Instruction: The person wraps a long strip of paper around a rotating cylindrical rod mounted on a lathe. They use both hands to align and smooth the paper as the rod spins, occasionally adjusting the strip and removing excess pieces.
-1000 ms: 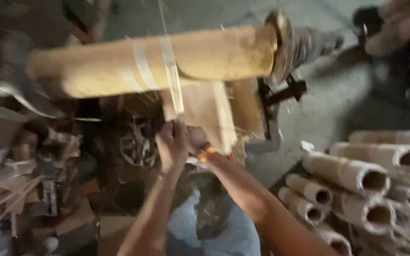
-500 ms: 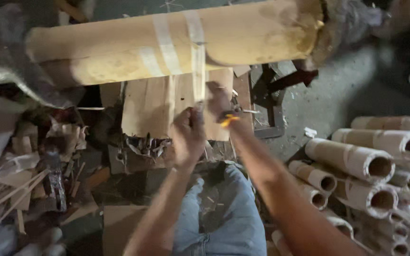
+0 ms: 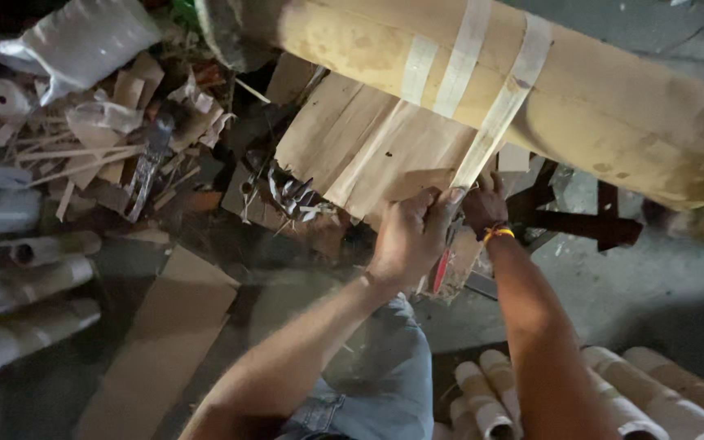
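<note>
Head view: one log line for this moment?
left hand: pinching tape strip | right hand: beside it, grip unclear | cardboard roll: taped

bare forearms, yellow wristband (image 3: 499,234), jeans (image 3: 385,383)

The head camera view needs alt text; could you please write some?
Two hands, left hand and right hand, pull a tape strip down from a large cardboard roll. Smaller cardboard tubes and scrap litter the floor.
</note>
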